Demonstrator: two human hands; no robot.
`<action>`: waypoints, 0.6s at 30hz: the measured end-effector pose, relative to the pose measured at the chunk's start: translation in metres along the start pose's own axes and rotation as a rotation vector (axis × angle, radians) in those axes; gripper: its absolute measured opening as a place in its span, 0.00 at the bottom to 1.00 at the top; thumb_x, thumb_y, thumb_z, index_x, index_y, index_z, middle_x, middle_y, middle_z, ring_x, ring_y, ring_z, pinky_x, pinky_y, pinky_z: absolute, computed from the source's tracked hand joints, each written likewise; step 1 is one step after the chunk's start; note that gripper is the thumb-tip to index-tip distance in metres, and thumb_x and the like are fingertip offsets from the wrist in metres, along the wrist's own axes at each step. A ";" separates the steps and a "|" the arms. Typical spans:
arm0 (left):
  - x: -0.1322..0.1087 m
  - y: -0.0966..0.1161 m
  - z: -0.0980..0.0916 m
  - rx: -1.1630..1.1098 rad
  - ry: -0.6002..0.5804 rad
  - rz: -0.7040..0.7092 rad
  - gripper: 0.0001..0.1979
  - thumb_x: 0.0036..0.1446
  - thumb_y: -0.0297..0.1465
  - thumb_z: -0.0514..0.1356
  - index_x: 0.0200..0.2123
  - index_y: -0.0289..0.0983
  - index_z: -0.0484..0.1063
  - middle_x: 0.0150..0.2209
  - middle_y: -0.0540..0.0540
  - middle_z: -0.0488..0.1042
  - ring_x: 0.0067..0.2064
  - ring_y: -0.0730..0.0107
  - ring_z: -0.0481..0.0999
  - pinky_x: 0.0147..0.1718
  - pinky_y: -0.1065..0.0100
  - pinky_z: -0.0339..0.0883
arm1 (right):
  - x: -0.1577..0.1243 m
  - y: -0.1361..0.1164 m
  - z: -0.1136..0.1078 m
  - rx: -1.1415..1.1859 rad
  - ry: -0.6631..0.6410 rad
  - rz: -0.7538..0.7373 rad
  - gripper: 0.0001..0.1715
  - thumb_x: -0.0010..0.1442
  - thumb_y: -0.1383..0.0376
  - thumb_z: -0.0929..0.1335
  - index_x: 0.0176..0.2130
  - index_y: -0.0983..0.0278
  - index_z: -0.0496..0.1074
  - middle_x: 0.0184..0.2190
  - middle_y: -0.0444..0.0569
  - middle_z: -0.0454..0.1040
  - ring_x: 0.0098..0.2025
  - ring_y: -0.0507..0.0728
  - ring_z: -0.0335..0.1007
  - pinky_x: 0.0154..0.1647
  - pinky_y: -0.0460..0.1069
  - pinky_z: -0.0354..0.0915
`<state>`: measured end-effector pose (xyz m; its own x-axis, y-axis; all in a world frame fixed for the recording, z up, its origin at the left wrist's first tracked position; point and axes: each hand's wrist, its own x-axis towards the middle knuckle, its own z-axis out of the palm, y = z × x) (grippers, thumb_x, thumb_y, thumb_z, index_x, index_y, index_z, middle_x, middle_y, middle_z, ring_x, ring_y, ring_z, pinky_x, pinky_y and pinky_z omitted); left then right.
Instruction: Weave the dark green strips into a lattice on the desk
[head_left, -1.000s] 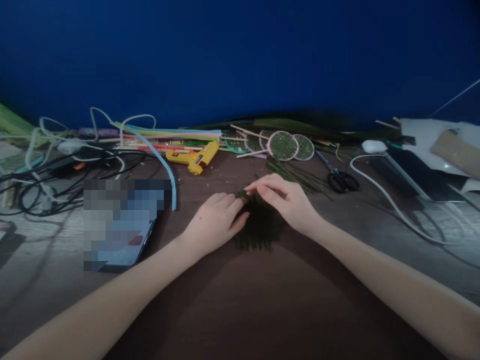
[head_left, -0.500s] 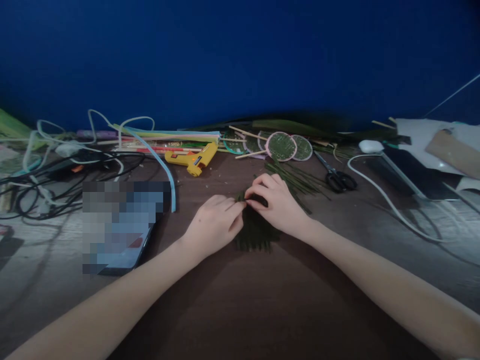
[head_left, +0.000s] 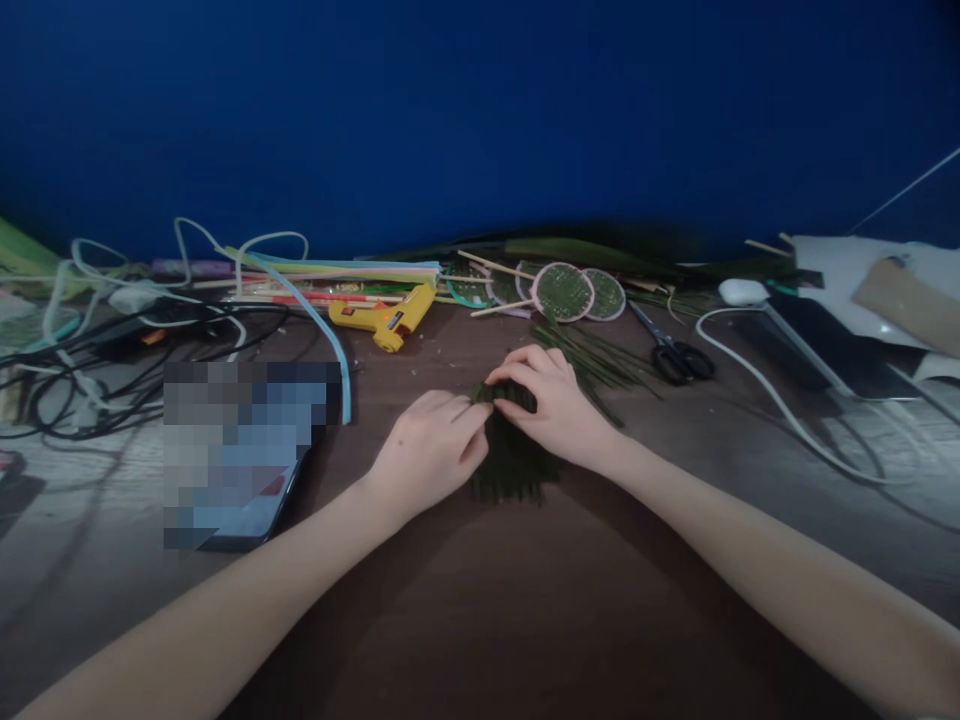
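Note:
A small mat of dark green leaf strips (head_left: 516,468), seemingly woven, lies on the brown table in front of me, its strip ends fanning toward me. My left hand (head_left: 429,445) is closed at its left edge, with thumb and fingers pressed on the strips. From the right, my right hand (head_left: 555,405) arches over the mat and pinches at its upper part, thumb near the left fingertips. The hands hide much of the mat's upper half. Just beyond the right hand lie loose narrow leaf strips (head_left: 600,358).
Behind are a yellow glue gun (head_left: 386,318), round woven fans (head_left: 562,292) on sticks and black-handled scissors (head_left: 679,362). To the left lie a phone (head_left: 255,460) with a blurred screen, a light-blue strip (head_left: 337,350) and tangled cables (head_left: 60,390). A white earbud case (head_left: 742,292) sits right.
My right fingers have shifted slightly up and left along the mat's top, showing a bit more of the green strips. My left hand stays nearly still.

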<state>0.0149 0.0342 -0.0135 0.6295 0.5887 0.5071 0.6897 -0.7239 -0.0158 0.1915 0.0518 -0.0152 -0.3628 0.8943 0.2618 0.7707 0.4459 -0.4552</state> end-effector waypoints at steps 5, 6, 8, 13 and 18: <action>0.001 0.001 -0.001 -0.014 0.000 -0.004 0.10 0.53 0.23 0.51 0.33 0.34 0.73 0.27 0.47 0.74 0.31 0.67 0.72 0.34 0.65 0.68 | 0.000 0.001 -0.001 0.026 -0.012 0.003 0.10 0.56 0.65 0.64 0.40 0.60 0.70 0.44 0.50 0.67 0.46 0.60 0.57 0.45 0.56 0.55; 0.001 0.001 -0.001 -0.018 0.002 -0.003 0.10 0.53 0.23 0.51 0.33 0.34 0.73 0.27 0.47 0.74 0.31 0.67 0.72 0.34 0.65 0.68 | 0.000 0.002 -0.001 0.029 -0.011 0.002 0.10 0.56 0.65 0.64 0.40 0.60 0.70 0.44 0.50 0.67 0.46 0.60 0.57 0.45 0.56 0.55; 0.001 0.001 0.000 -0.020 0.005 -0.006 0.10 0.53 0.23 0.51 0.33 0.34 0.72 0.27 0.46 0.74 0.31 0.67 0.73 0.34 0.65 0.68 | 0.000 0.002 -0.001 0.033 -0.011 0.002 0.09 0.56 0.65 0.64 0.40 0.59 0.69 0.45 0.50 0.67 0.46 0.60 0.57 0.44 0.55 0.55; 0.001 0.001 0.000 -0.022 0.005 -0.009 0.10 0.53 0.22 0.51 0.33 0.34 0.73 0.27 0.46 0.75 0.31 0.66 0.73 0.34 0.65 0.68 | 0.000 0.001 -0.001 0.035 -0.024 0.009 0.08 0.56 0.66 0.64 0.38 0.59 0.69 0.45 0.49 0.67 0.46 0.60 0.58 0.44 0.55 0.54; 0.001 0.001 0.001 -0.027 0.006 -0.007 0.10 0.52 0.22 0.52 0.33 0.33 0.73 0.27 0.46 0.75 0.31 0.65 0.73 0.34 0.64 0.68 | -0.001 0.001 0.001 -0.008 -0.002 0.000 0.11 0.55 0.67 0.64 0.41 0.60 0.68 0.47 0.49 0.67 0.46 0.61 0.57 0.44 0.55 0.55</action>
<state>0.0164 0.0343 -0.0140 0.6224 0.5920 0.5120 0.6844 -0.7291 0.0112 0.1924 0.0514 -0.0168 -0.3639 0.8944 0.2601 0.7747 0.4456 -0.4486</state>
